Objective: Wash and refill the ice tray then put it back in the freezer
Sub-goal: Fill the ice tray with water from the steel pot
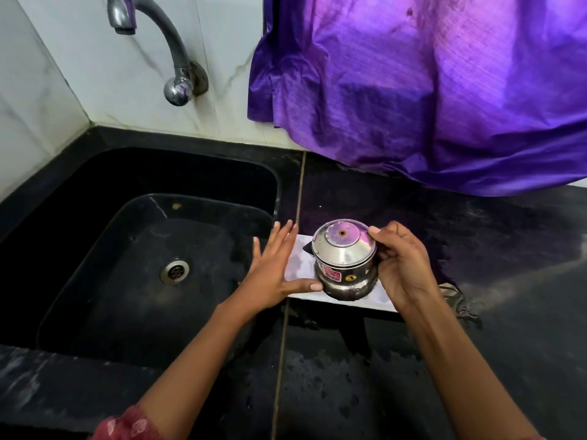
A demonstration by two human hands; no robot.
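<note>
R grip is curled round the steel pot: thumb on the lid rim at the far side, fingers wrapped on the pot's rt side; closed on it. L grip is open, fingers straight & spread, palm down; its thumb lies along the near edge of the ice tray, tip just beside the pot's base; the fingers reach over the tray's left end, w/ the fingertips near the counter seam.

Ice tray: white, flat on the black counter, just rt of the sink; mostly hidden under pot & hands; only the left part & a strip of the near edge show. Faint compartments at the left end; can't tell if there's water in them. Can't tell either if the pot sits on the tray or is held just above it.

Pot is small, round-bellied, lid on, upright; red label & a yellow "3" sticker face the camera.

Sink is black, w/ a metal drain at the bottom; chrome tap comes off the white tiled wall above it. Purple cloth hangs at the back rt, hem resting on the counter, well apart from the tray. Counter looks wet near the front. Red patterned sleeve at the bottom left.
</note>
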